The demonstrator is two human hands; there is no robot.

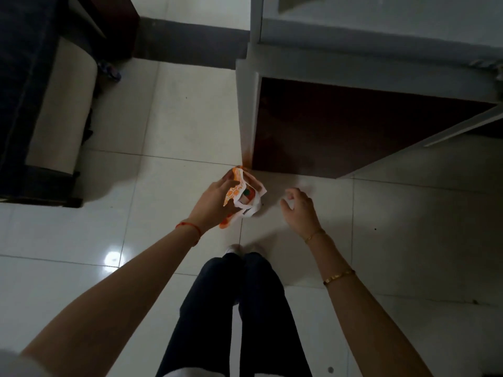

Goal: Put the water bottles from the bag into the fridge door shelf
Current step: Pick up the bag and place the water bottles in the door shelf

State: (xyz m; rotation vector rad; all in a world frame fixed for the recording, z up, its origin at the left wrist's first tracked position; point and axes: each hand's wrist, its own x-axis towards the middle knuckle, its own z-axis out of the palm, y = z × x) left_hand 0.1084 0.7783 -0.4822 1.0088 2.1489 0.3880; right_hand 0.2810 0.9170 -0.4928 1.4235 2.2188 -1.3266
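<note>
My left hand (pixel 215 201) grips the rim of an orange and white plastic bag (pixel 238 190) that hangs just above the tiled floor. Through the bag's open mouth I see a bottle with a green cap (pixel 247 192). To the right of the bag, a short gap away, my right hand (pixel 300 209) hovers with its fingers curled apart and nothing in them. The white fridge body (pixel 381 36) stands at the upper right, with a dark brown panel (pixel 353 126) framed in white reaching down to just beyond the bag. No door shelf shows.
A dark sofa with a beige cushion (pixel 60 110) fills the left side. A patterned slipper (pixel 110 70) lies by the dark skirting. My legs in dark trousers (pixel 234 308) stand below the bag on glossy white tiles (pixel 177 118).
</note>
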